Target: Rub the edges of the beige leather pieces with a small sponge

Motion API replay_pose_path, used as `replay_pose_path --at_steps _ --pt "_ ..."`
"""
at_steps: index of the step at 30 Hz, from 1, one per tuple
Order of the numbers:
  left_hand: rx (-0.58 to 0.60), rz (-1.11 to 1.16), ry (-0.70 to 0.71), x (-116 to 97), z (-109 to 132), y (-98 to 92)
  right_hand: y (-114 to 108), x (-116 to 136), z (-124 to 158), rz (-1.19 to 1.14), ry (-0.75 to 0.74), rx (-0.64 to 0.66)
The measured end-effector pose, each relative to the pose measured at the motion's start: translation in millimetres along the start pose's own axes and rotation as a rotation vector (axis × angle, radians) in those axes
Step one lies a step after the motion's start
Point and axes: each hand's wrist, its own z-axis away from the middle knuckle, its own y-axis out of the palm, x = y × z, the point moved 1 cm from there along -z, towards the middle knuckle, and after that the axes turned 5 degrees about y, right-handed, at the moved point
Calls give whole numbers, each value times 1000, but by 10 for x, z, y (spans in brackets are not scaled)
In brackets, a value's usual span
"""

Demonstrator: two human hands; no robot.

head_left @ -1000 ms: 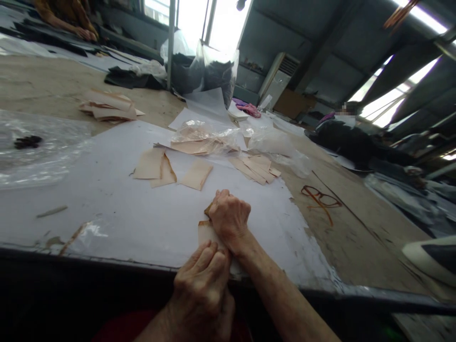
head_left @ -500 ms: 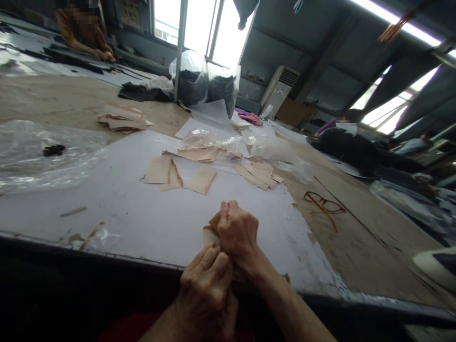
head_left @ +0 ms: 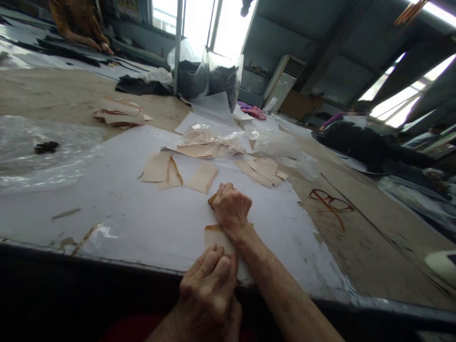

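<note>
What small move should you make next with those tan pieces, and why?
Probably lift the right hand slightly: it covers most of a small tan scrap, while the left hand pins the larger tan piece on the white sheet.

And here's my right hand [head_left: 231, 206], clenched and bearing down on a tan scrap [head_left: 218, 239], with my left hand [head_left: 208, 297] gripping its near end, right on the white paper sheet [head_left: 107, 223]; more tan pieces [head_left: 203, 177] lie just ahead!

Head cam, fwd & down at hands [head_left: 231, 206]
</note>
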Motion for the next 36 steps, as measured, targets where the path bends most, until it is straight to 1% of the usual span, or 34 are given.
replay_pose_path --at_steps 2,3,4,5,8,9,11,14,16,18,19,21,23,24,25,26,28,29,30,31,33,34,36 --pt "-10 -2 7 1 -3 -8 -71 -63 -51 -18 136 -25" --pt "-11 0 10 2 -4 -8 -124 -102 -47 -31 178 -38" --pt "-13 4 13 2 -4 -5 -182 -141 -18 -44 184 -47" --pt "-16 9 15 2 -4 1 -236 -173 36 -54 144 -51" --pt "-35 37 -3 0 -3 26 -325 -205 273 -55 -120 -16" --pt "-41 48 -15 -2 -4 32 -320 -195 340 -42 -174 10" --pt "-52 72 -24 -8 -9 34 -262 -152 399 -3 -202 61" --pt "-50 66 -4 -21 -19 14 -104 -54 293 33 -183 77" --pt "-24 31 3 -24 -21 -4 -5 5 159 23 -183 45" --pt "15 -10 5 -17 -17 -15 41 30 37 4 -161 6" --pt "30 -28 9 -10 -12 -17 36 23 -8 -5 -133 -9" --pt "39 -50 25 7 -1 -17 -31 -42 -54 -23 -31 -29" --pt "34 -54 53 22 11 -15 -143 -159 -36 -40 63 -46" --pt "30 -51 63 28 16 -15 -200 -224 -5 -50 66 -55" --pt "31 -45 68 32 20 -15 -248 -288 37 -65 30 -62" --pt "36 -38 70 34 22 -16 -282 -348 88 -83 -39 -62" --pt "50 -23 70 30 21 -22 -301 -453 197 -129 -175 -43" --pt "53 -10 68 26 17 -28 -289 -502 245 -156 -200 -29" --pt "53 8 63 20 10 -37 -269 -550 283 -186 -181 -18" --pt "48 34 55 15 0 -49 -246 -596 309 -223 -125 -7" --pt "45 102 25 9 -32 -85 -206 -674 333 -319 34 20" --pt "54 146 -1 10 -52 -108 -194 -701 336 -371 102 36" --pt "70 233 -78 20 -96 -162 -188 -724 335 -449 171 66"
